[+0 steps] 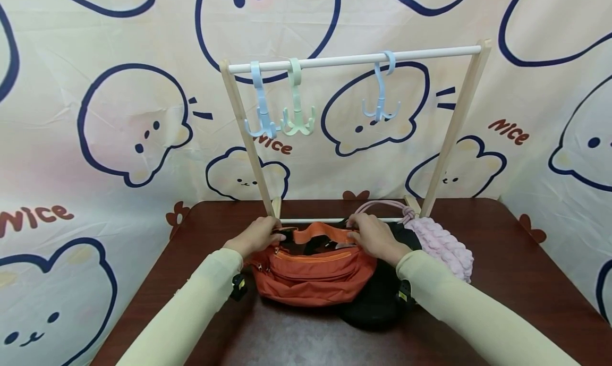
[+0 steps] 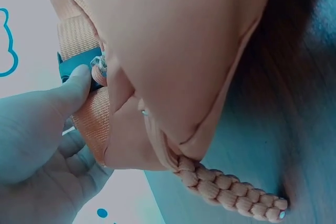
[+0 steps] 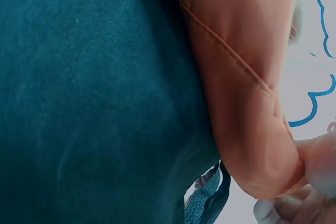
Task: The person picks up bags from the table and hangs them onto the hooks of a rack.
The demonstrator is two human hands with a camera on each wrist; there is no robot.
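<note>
An orange waist bag (image 1: 311,281) faces me at the middle of the table, its strap (image 1: 320,230) looped along the top. My left hand (image 1: 255,237) pinches the strap at the bag's upper left; in the left wrist view the thumb presses on a dark buckle (image 2: 79,65). From the bag's lower corner there hangs a braided cord (image 2: 231,190). My right hand (image 1: 377,239) grips the strap end at the upper right, its fingertips partly hidden by the bag. Behind and right of it lies a black bag (image 1: 375,305), which fills much of the right wrist view.
A wooden rack with a white rail (image 1: 344,60) stands behind the bags. Two blue hooks (image 1: 262,103) (image 1: 381,95) and a green hook (image 1: 296,100) hang from it. Right of the black bag lies a pink knitted bag (image 1: 442,249). Printed cloth surrounds the brown table (image 1: 516,302).
</note>
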